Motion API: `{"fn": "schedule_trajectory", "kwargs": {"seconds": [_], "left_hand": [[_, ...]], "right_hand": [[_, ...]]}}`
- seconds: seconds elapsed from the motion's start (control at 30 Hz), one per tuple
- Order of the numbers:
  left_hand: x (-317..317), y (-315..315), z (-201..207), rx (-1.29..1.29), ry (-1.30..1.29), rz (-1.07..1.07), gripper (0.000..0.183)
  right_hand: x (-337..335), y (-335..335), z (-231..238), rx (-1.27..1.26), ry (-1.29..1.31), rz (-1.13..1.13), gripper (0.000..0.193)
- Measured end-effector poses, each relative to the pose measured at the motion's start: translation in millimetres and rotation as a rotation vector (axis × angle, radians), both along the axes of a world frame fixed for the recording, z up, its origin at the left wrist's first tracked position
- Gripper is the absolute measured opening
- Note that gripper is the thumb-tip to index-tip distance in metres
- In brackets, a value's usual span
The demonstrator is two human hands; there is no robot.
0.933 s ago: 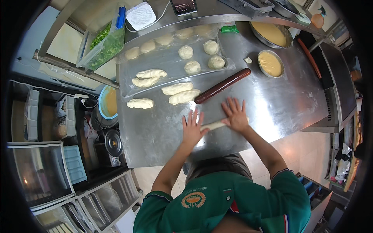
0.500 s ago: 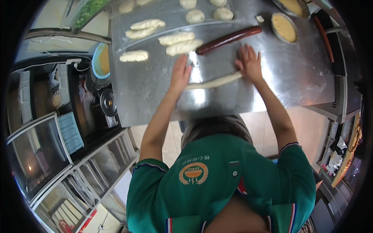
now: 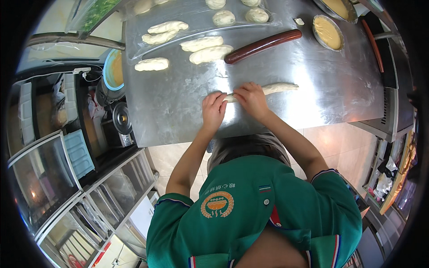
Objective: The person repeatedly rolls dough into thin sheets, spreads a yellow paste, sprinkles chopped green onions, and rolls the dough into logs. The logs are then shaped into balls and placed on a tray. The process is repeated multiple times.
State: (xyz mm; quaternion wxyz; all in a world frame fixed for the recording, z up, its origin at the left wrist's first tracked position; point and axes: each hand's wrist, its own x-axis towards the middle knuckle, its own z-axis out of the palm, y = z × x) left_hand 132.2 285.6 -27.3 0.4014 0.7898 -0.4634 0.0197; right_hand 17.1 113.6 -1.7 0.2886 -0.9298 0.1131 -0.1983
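A long pale dough strip (image 3: pixel 280 88) lies crosswise on the steel table in front of me. My left hand (image 3: pixel 214 109) pinches its left end, with the thumb and fingers closed together. Just right of it, my right hand (image 3: pixel 252 101) has its fingers bent over the strip and closed on it, hiding that stretch of dough. The strip's right part rests free on the metal. Beyond my hands lies a glossy dark red-brown rolling pin (image 3: pixel 263 45), its left end close to an oblong dough piece (image 3: pixel 211 54).
More oblong dough pieces (image 3: pixel 152 64) lie left and far left. Round dough balls (image 3: pixel 224 18) sit at the back by a clear plastic sheet. Metal bowls of yellow filling (image 3: pixel 327 33) stand at the far right. A blue-rimmed bucket (image 3: pixel 112 71) is beside the table's left edge.
My right hand has moved left along the dough strip, close to my left hand. Both hands were spread flat before; now their fingers close on the dough. The strip's right end is exposed.
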Motion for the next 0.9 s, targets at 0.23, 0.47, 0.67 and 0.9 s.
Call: {"fn": "schedule_trajectory", "kwargs": {"seconds": [0.23, 0.47, 0.67, 0.9], "left_hand": [[-7.8, 77.3, 9.8, 0.111, 0.071, 0.315, 0.054], [-2.3, 178.2, 1.8, 0.244, 0.009, 0.841, 0.04], [16.0, 180.5, -12.9, 0.26, -0.038, 0.755, 0.014], [17.3, 120.1, 9.1, -0.377, 0.911, 0.511, 0.006]], "right_hand": [[16.9, 3.1, -0.8, -0.04, 0.095, 0.089, 0.004], [28.3, 3.2, 11.8, 0.162, 0.08, 0.116, 0.006], [24.3, 2.8, 17.2, 0.344, 0.039, 0.069, 0.006], [32.2, 17.3, 51.4, 0.338, -0.166, 0.279, 0.005]]}}
